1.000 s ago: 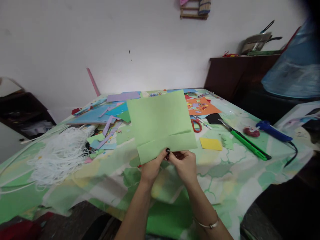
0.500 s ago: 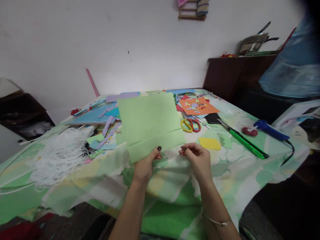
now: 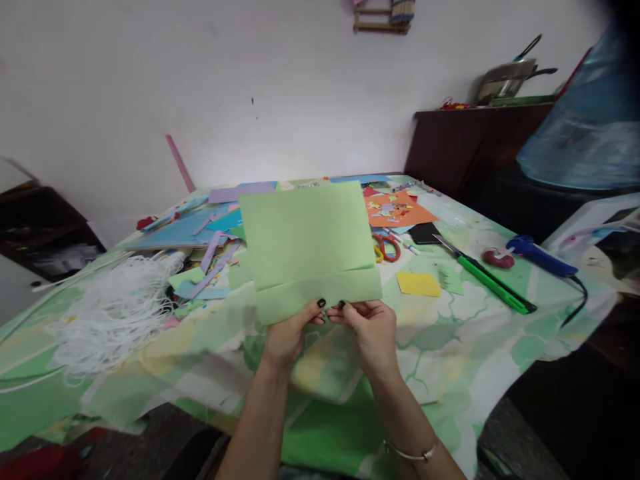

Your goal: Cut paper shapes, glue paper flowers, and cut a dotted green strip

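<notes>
A light green paper sheet [image 3: 307,243] with a folded-up strip along its bottom edge is held up above the near edge of the table [image 3: 450,347]. My left hand [image 3: 290,333] pinches the bottom fold near its middle, thumb on the front. Right beside it, my right hand [image 3: 367,330] pinches the same fold, and the two thumbs almost touch.
A tangle of white cord [image 3: 117,310] lies left. Blue and purple paper scraps [image 3: 200,230] sit behind the sheet. To the right are scissors [image 3: 387,245], an orange sheet [image 3: 397,210], a yellow square [image 3: 419,285], a green utility knife [image 3: 487,277] and a blue glue gun [image 3: 543,257].
My right hand, which had come off the sheet half a second ago, is back on the bottom fold beside my left hand. The sheet shifted slightly right.
</notes>
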